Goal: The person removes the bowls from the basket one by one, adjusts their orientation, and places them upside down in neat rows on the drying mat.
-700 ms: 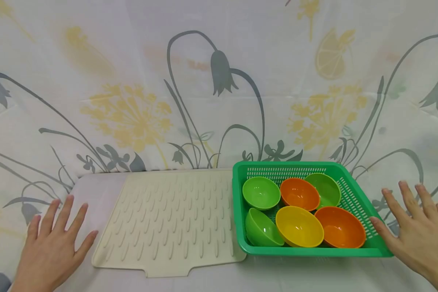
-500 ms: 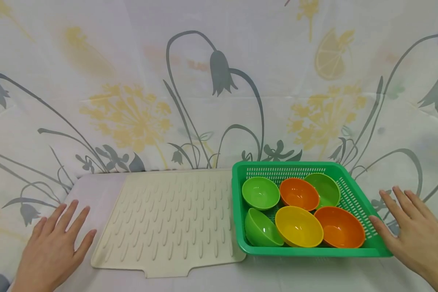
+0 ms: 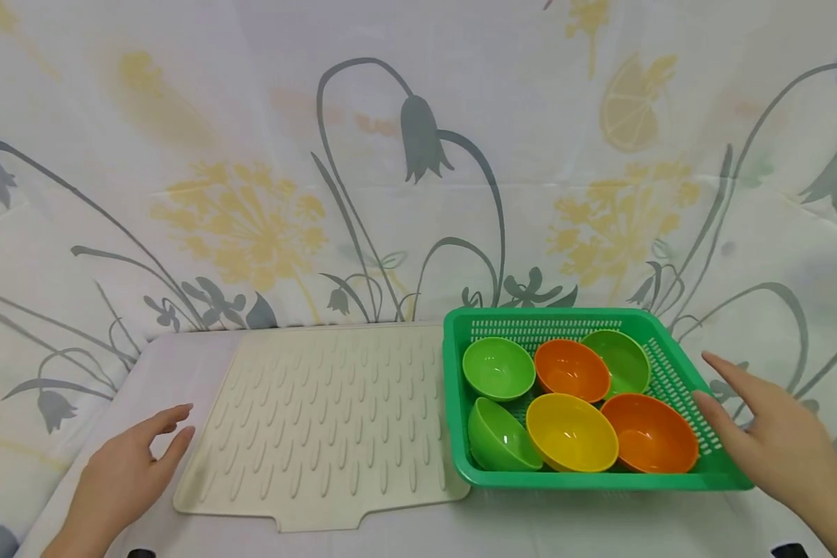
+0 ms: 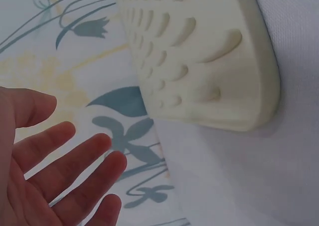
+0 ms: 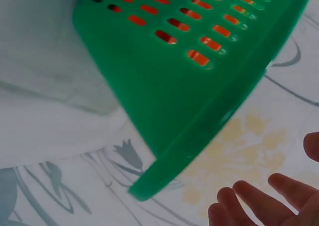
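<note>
Green plastic is what sits nearest your right hand (image 3: 774, 442): the perforated green basket (image 3: 676, 372) rests on the flowered cloth (image 3: 251, 194), and your fingers, loosely spread and nearly straight, hover at its right wall. The thumb lies against or just beside the rim, but you cannot tell from the head view whether it truly touches. The right wrist view shows the same basket's outer corner (image 5: 164, 101) with your fingertips (image 5: 249, 198) apart from it and holding nothing.

Inside the basket sit six bowls. A light green bowl (image 3: 498, 368), an orange bowl (image 3: 572, 370) and a darker green bowl (image 3: 621, 360) line its far side. Along its near side are a tilted green bowl (image 3: 498, 438), a yellow bowl (image 3: 570, 432) and a second orange bowl (image 3: 650, 434), the last being closest to your right thumb.

Touching the basket's left wall lies the cream ridged mat (image 3: 328, 418), flat on the cloth. Your left hand (image 3: 122, 480) is at the mat's far-from-basket edge, near its front corner, fingers relaxed, slightly bent and a little apart, gripping nothing. The left wrist view shows those fingers (image 4: 70, 176) open, with the mat's rounded corner (image 4: 234, 86) just beyond them and not in contact.
</note>
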The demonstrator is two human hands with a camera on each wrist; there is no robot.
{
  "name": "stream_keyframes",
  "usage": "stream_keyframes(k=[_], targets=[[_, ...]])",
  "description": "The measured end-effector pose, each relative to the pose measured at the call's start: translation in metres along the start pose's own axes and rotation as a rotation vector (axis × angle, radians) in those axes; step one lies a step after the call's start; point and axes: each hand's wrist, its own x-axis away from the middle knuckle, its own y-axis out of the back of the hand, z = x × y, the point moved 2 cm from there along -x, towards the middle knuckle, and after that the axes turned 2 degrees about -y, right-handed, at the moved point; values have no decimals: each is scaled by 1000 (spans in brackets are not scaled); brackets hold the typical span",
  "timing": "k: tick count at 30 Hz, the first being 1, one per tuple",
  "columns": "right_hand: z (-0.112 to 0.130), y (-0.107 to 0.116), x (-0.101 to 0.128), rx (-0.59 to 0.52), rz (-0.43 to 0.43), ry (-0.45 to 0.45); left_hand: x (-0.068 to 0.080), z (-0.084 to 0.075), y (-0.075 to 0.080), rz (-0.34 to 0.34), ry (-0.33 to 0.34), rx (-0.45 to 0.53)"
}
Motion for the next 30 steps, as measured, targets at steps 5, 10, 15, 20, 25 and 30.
stream_keyframes(k=[5, 10, 15, 20, 25, 30], targets=[[20, 6, -9, -75, 23, 17, -8, 5, -10, -72, 12, 103], [41, 9, -23, -173, 135, 18, -12, 13, -21, -26, 80, 190], [61, 8, -41, -284, 244, 36, -18, 19, -31, 39, 123, 200], [84, 4, -56, -339, 248, 91, -29, 25, -35, 88, 127, 225], [102, -4, -66, -414, 241, 130, -34, 30, -41, 136, 145, 263], [111, -11, -75, -447, 250, 131, -35, 32, -49, 139, 138, 276]])
